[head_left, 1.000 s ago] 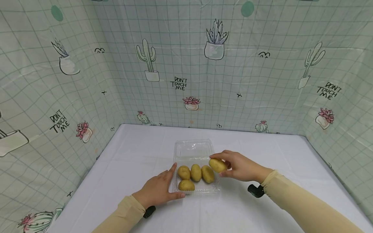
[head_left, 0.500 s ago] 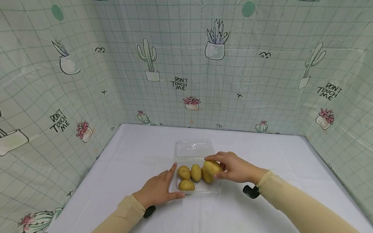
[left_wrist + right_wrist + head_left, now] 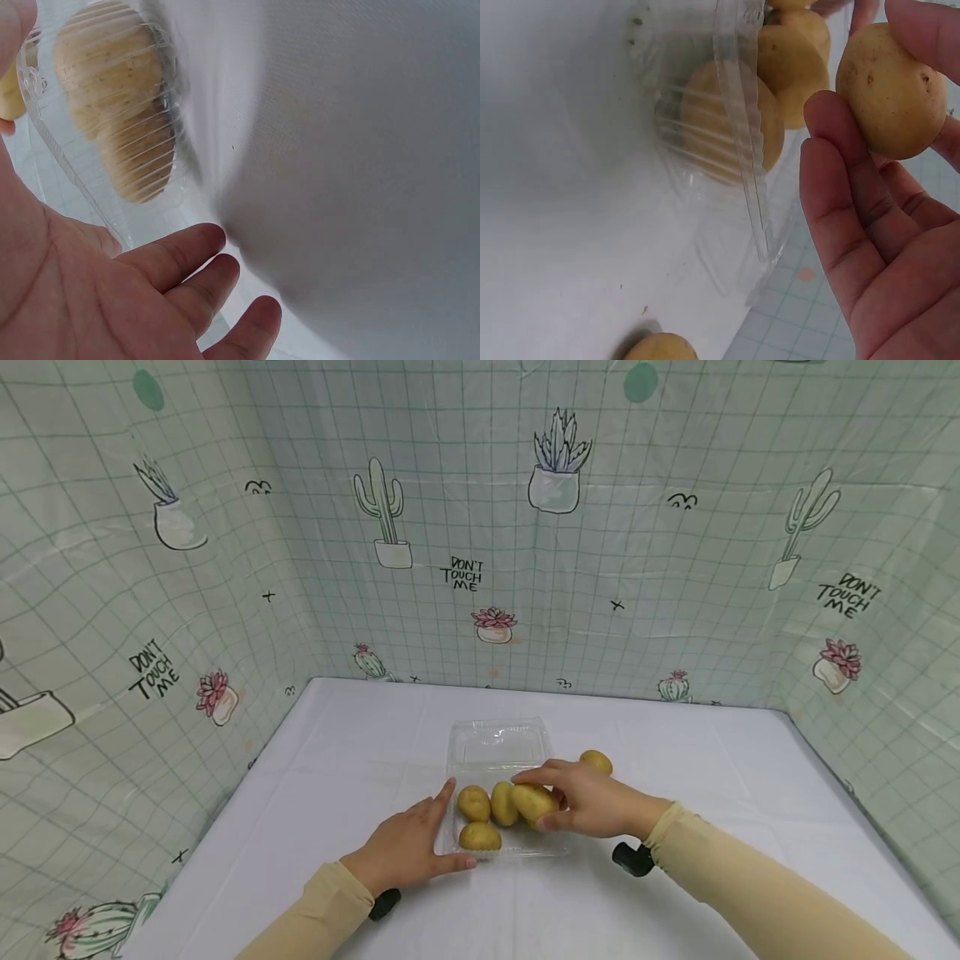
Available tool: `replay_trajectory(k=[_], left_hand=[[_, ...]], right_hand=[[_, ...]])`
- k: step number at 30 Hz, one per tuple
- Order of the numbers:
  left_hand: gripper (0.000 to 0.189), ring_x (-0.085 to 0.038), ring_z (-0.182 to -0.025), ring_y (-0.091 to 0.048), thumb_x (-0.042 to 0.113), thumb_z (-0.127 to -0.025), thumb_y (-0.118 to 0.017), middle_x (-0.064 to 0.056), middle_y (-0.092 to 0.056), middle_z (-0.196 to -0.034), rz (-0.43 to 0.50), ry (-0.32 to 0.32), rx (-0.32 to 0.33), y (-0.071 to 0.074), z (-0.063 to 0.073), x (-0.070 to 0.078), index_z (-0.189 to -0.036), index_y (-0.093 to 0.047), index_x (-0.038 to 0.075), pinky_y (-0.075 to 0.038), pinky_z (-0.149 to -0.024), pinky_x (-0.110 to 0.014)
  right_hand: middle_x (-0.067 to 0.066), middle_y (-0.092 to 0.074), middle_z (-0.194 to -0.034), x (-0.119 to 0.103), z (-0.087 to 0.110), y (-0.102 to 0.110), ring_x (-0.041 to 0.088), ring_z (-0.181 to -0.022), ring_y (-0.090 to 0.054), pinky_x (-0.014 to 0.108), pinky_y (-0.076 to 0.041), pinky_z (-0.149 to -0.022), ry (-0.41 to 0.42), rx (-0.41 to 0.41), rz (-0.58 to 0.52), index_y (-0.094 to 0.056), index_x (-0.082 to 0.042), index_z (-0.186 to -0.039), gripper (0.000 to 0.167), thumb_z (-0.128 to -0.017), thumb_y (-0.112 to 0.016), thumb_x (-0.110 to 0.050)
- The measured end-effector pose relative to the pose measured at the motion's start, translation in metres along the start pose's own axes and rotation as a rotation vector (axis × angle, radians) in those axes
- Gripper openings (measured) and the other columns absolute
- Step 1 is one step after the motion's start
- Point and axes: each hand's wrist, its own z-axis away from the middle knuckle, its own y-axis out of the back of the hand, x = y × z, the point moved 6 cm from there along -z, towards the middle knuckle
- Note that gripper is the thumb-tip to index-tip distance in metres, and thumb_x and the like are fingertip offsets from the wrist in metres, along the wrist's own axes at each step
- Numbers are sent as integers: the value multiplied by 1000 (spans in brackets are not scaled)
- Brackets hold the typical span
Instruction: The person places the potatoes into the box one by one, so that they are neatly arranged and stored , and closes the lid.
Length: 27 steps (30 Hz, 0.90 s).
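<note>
The right hand [image 3: 596, 802] pinches a yellow potato [image 3: 534, 802] between thumb and fingertips, above the right part of a clear plastic clamshell container [image 3: 525, 845]. The left hand [image 3: 408, 850] is spread wide with nothing in its grasp, thumb at the container's near edge and forefinger along its left side. "DON'T TOUCH ME" reads in black lettering [image 3: 465, 574] on the grid-patterned curtain [image 3: 450, 410], among drawn cacti. The lid [image 3: 498, 745] lies folded back. Inside sit several potatoes [image 3: 480, 837], partly hidden by the held one. Another loose potato [image 3: 597, 762] rests on the white tablecloth [image 3: 675, 752] beyond the right hand.
</note>
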Motion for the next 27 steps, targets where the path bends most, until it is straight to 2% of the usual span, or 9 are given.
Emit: replay_trajectory(k=[9,16,27], left_hand=[[113,-40,-129,-50,77,-83,-58,-26,-50,-142,-4,6,-6,-2,-1,-2,-159,-17,5,-45,-99,-53],[112,-40,-129,-50,76,-83,-58,-27,-50,-141,-11,-4,-2,-2,-1,-3,-159,-17,5,-45,-99,-53],[111,-40,-129,-50,75,-84,-59,-27,-50,-141,-14,-10,1,-2,-1,-2,-159,-18,4,-46,-98,-53]], right_hand=[[-9,-59,-111,-4,-5,-9,6,-79,-55,26,-49,-71,16,-28,19,-59,-19,-139,57,-86,-80,-27],[-10,-58,-109,-3,-8,-18,6,-82,-54,26,-48,-73,21,-74,20,-59,-19,-140,57,-87,-79,-29],[-11,-58,-107,-4,-10,-23,6,-85,-53,26,-48,-74,27,-95,15,-60,-18,-139,57,-86,-79,-26]])
